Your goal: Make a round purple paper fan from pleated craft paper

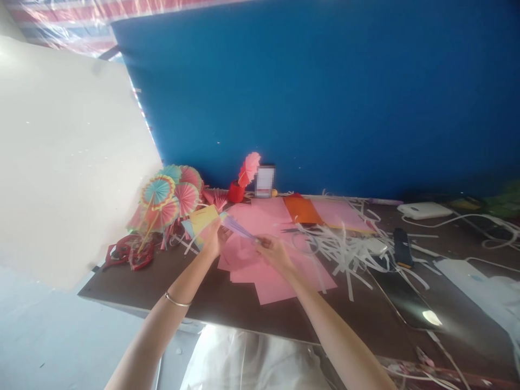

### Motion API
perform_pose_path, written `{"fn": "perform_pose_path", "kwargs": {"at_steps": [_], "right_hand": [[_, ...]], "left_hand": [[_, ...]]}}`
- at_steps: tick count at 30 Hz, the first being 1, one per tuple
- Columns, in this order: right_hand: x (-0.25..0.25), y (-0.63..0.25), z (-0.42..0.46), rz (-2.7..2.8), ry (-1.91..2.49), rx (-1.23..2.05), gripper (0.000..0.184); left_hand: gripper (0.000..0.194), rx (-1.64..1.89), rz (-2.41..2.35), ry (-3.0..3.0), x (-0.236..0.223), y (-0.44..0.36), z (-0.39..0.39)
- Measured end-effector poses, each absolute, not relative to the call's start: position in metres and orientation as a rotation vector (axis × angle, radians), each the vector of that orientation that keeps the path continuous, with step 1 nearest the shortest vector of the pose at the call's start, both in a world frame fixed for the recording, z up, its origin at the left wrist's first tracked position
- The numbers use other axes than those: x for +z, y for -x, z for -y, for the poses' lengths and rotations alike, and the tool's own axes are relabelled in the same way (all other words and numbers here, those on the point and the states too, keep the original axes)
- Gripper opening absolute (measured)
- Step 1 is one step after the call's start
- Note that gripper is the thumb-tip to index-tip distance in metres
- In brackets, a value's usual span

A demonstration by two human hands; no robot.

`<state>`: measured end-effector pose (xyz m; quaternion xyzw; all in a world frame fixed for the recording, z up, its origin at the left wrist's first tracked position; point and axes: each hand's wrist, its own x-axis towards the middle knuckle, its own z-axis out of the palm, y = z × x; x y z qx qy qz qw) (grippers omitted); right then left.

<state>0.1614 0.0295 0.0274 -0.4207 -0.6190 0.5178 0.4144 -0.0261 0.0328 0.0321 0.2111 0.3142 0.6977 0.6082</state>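
Note:
A narrow, pleated-looking strip of purple paper runs between my two hands above the pink sheets. My left hand is closed at its left end, the fingers partly hidden. My right hand pinches the other end between thumb and fingers. Beside my left hand lie a yellow paper piece and some light blue paper. Overlapping pink paper sheets spread under both hands. Scissors seem to lie on the sheets just beyond my right hand, their outline faint.
Finished paper fans cluster at the left, near red-handled items. A red holder with a pink fan and a small screen stand behind. White paper strips, a dark phone and cables occupy the right.

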Motion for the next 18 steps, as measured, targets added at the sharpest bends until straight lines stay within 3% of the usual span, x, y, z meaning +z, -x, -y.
{"fn": "perform_pose_path", "kwargs": {"at_steps": [13,18], "right_hand": [[0.041,-0.167,-0.025,1.594,1.087,1.386,0.025],[0.046,-0.171,-0.019,1.637,0.927,1.524,0.037]], "left_hand": [[0.026,1.643,-0.833,-0.508,0.033,0.034,-0.036],[0.021,1.62,-0.829,-0.429,0.035,0.037,-0.037]]}}
